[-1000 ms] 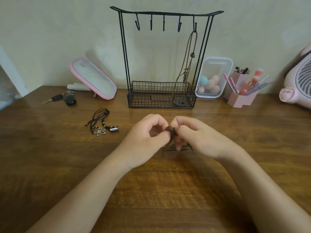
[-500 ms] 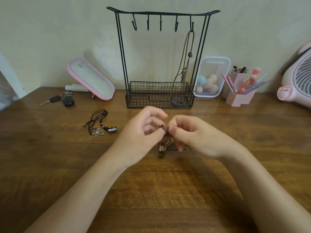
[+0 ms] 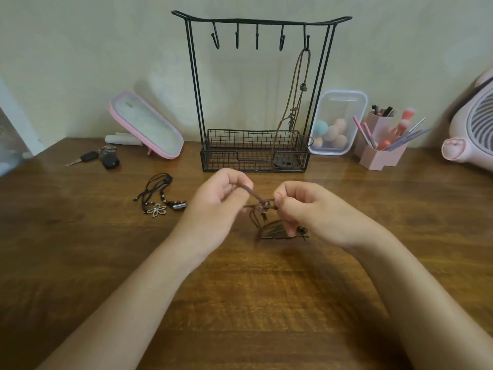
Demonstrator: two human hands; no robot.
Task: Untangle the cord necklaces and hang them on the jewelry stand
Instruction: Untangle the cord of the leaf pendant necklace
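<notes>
A brown wooden table [image 3: 240, 303] is set against a pale plain wall [image 3: 80, 49]. In the middle, a tangled brown cord necklace with a flat leaf charm [image 3: 262, 202] is pinched by both hands. A loop is held in the curled fingers of the left hand [image 3: 216, 198], and the knot is pinched by the right hand [image 3: 306, 206].

At 12 o'clock a black wire jewelry stand with hooks and a basket [image 3: 261, 20] is placed by the wall. A second brown cord necklace [image 3: 296, 102] is hung on its right-most hook.

At 10 o'clock a bunch of black cord necklaces with a flower charm [image 3: 157, 198] is laid on the wood. Farther back at 10 o'clock, black car keys [image 3: 104, 158] and a pink-framed mirror [image 3: 149, 126] are seen. At 2 o'clock a clear plastic box of soft sponges [image 3: 338, 124], a pink brush holder [image 3: 381, 153] and a pink fan [image 3: 474, 134] are lined up.
</notes>
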